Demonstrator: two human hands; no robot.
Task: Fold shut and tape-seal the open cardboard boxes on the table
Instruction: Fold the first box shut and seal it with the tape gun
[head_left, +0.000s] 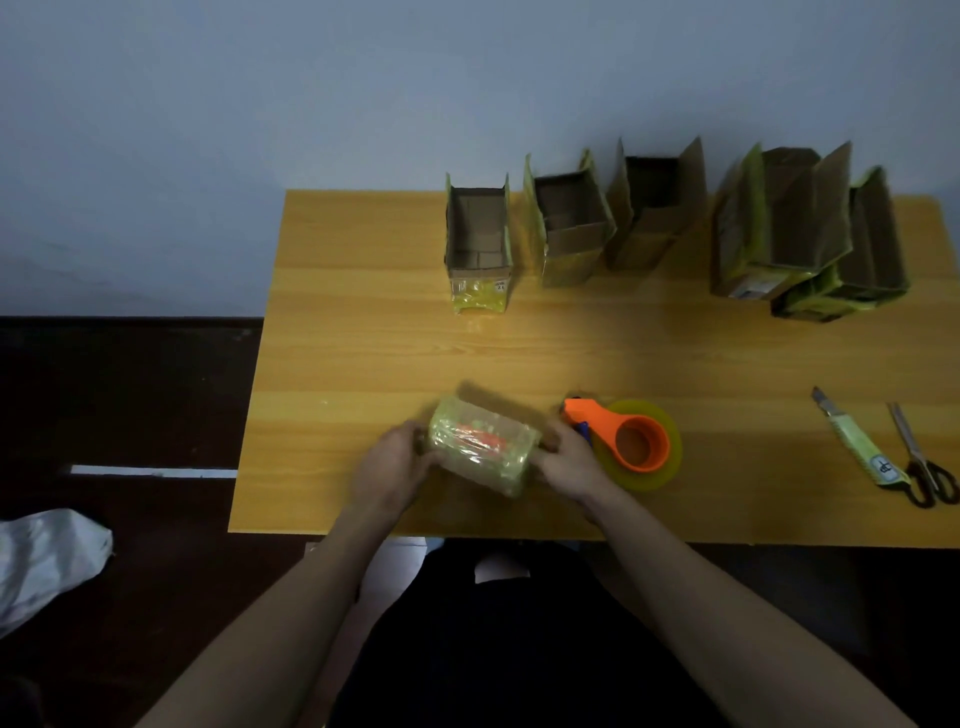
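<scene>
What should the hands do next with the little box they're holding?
Probably set the small taped box aside and pull over the nearest open box. The left hand and right hand hold it by its ends, it already looks wrapped in tape, and five boxes behind stand open.

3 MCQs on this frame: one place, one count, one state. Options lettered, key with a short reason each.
1. Where is the tape dispenser?
A. just right of the right hand
B. inside an open box
C. at the table's far left edge

2. How many open boxes stand along the far side of the table?
A. two
B. five
C. eight

3. The small box near the front edge is:
A. lying untouched
B. held by one hand
C. held between the left hand and right hand

Key: 1 A, it lies beside that hand. 2 B, five stand in the back row. 3 C, a hand grips each end.
</scene>
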